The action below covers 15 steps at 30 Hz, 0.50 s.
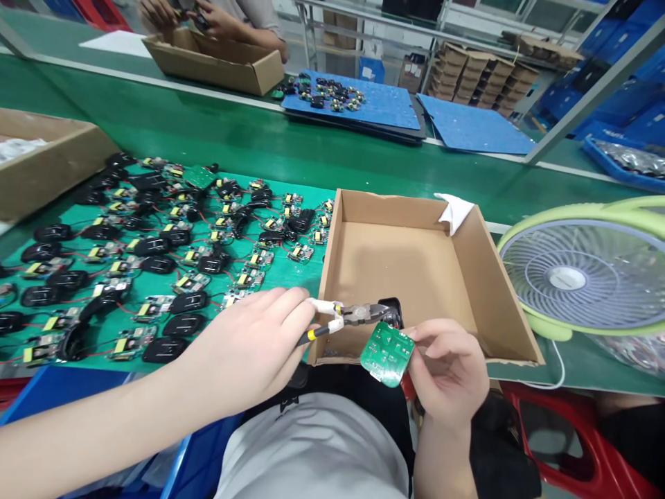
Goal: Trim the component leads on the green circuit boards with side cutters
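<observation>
My left hand (270,339) is closed round the handles of a pair of pliers (358,314), whose grips are partly wrapped in white. The plier jaws reach the upper edge of a green circuit board (387,355). Between thumb and fingers, my right hand (451,367) pinches that board by its right edge, soldered side towards me. Just behind the jaws shows a black plastic housing (392,312), partly hidden by the board and the pliers. Both hands are over the near edge of a shallow cardboard box (410,256).
Rows of circuit boards wired to black housings (184,324) cover the green mat to the left. A green desk fan (566,277) stands right of the box. Another cardboard box (46,159) is at far left. Across the divider, a co-worker's hands (208,21) work above a box.
</observation>
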Available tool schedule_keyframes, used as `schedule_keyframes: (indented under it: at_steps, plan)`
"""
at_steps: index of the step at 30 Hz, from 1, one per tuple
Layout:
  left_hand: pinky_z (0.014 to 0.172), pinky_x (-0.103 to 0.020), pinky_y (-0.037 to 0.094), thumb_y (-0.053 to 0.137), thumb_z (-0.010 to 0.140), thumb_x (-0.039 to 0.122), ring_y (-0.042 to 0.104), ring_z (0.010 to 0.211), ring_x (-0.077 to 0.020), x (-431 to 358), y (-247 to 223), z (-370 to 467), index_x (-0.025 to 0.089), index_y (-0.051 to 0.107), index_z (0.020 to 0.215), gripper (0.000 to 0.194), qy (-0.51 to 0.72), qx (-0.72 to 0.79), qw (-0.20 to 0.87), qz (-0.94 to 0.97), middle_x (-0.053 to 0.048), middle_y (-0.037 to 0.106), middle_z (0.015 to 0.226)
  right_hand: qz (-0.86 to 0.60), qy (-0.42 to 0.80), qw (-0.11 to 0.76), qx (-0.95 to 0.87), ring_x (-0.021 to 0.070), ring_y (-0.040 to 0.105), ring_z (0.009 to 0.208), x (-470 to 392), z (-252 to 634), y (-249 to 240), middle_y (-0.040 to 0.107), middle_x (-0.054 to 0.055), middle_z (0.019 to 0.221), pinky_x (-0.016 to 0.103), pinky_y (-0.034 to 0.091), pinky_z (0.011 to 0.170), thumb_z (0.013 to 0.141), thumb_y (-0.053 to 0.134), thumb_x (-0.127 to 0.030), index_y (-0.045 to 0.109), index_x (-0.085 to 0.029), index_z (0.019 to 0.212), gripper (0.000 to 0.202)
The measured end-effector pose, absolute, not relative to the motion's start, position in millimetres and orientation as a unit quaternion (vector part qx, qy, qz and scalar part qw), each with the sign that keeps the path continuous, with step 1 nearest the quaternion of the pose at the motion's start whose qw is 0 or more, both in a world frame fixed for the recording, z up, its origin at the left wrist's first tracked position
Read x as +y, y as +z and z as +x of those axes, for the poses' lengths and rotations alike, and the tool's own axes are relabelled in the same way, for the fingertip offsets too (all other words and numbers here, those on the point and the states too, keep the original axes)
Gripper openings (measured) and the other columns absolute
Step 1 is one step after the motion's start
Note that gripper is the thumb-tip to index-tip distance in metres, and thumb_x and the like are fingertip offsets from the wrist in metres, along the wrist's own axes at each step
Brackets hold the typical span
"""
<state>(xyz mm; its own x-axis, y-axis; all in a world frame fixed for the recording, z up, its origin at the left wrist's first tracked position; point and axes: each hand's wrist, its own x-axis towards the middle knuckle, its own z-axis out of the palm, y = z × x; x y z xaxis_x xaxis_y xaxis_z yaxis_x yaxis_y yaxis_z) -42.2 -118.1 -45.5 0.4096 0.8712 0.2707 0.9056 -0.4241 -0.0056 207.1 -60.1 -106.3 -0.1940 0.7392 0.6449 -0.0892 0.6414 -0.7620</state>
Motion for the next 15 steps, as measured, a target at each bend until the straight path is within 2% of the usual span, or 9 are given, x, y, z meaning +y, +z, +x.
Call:
schedule_keyframes:
  at_steps: [8, 15]
  plan:
    - [0.064, -0.039, 0.050, 0.039, 0.088, 0.007, 0.063, 0.077, -0.0277, -119.4, -47.2, -39.3, 0.014, 0.063, 0.094, 0.026, -0.097, -0.516, 0.066, -0.848, -0.012, 0.067, 0.088, -0.243, 0.365, 0.593, -0.676, 0.0192, 0.071, 0.081, -59.3, 206.3, -102.1, 0.069, 0.004, 0.091, 0.031, 0.061, 0.063, 0.088, 0.061, 0.000, 0.056, -0.024, 0.093, 0.025]
    - [0.068, -0.041, 0.048, 0.044, 0.085, 0.010, 0.059, 0.079, -0.0287, -120.6, -54.0, -38.8, 0.016, 0.061, 0.092, 0.019, -0.091, -0.518, 0.078, -0.847, -0.010, 0.062, 0.087, -0.244, 0.369, 0.590, -0.675, 0.0194, 0.070, 0.080, -60.2, 207.5, -102.9, 0.070, 0.004, 0.091, 0.030, 0.060, 0.061, 0.088, 0.062, 0.001, 0.057, -0.024, 0.092, 0.026]
